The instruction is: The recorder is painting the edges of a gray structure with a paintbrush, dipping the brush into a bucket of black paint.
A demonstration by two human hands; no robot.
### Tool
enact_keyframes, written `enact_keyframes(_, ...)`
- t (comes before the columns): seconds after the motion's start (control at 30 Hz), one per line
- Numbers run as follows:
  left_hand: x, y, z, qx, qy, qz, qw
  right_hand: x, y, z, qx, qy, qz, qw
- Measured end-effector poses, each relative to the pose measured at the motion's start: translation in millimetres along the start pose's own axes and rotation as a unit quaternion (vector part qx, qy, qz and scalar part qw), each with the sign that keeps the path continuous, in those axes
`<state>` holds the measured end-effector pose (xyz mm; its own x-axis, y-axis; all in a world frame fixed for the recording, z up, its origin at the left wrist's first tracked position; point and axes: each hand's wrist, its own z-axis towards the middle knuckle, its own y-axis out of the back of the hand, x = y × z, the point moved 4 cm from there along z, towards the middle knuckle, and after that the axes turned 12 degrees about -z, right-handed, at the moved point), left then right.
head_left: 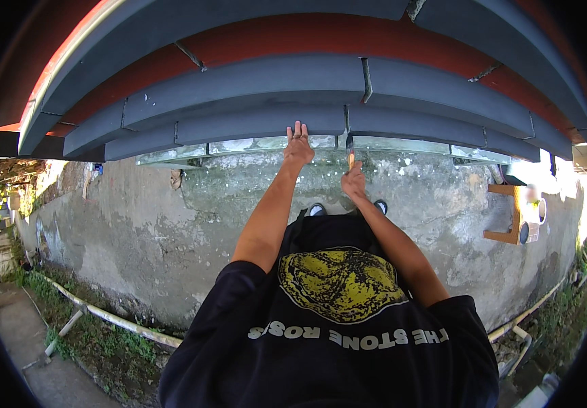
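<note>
My right hand (353,181) is closed around a paintbrush (351,160) with an orange-brown handle. The brush points upward, its dark head at the dark grey ledge (253,124) near a narrow vertical joint (346,118). Whether the bristles touch the surface is too small to tell. To the left of the brush, my left hand (298,145) is raised with its fingers stretched out, fingertips against the lower face of that ledge. Nothing shows in it. Pale, flaking strips (402,145) run under the ledge.
Further grey bands with red surfaces (266,37) between them curve overhead. Below lies a worn, paint-spotted concrete floor (144,224), where my shoes (317,209) show. A tan stool (514,214) with round containers (542,211) stands at right. Pale pipes (116,323) edge the plants behind me.
</note>
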<state>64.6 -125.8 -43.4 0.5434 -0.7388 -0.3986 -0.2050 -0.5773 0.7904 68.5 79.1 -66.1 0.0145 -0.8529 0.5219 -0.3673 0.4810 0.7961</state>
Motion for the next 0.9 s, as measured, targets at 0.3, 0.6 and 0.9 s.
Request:
enact_keyframes(0.3, -5, 0, 0, 0.002, -0.003, -0.005, 1.0, 18, -3, 12, -0.086, -0.033, 0.063, 0.994)
enact_keyframes(0.6, -5, 3, 0, 0.004, -0.008, -0.005, 1.0, -28, -17, 15, -0.018, -0.056, 0.023, 0.998)
enact_keyframes(0.9, -2, -2, 0, 0.008, -0.006, 0.001, 1.0, -9, -6, 27, -0.061, -0.008, 0.016, 0.998)
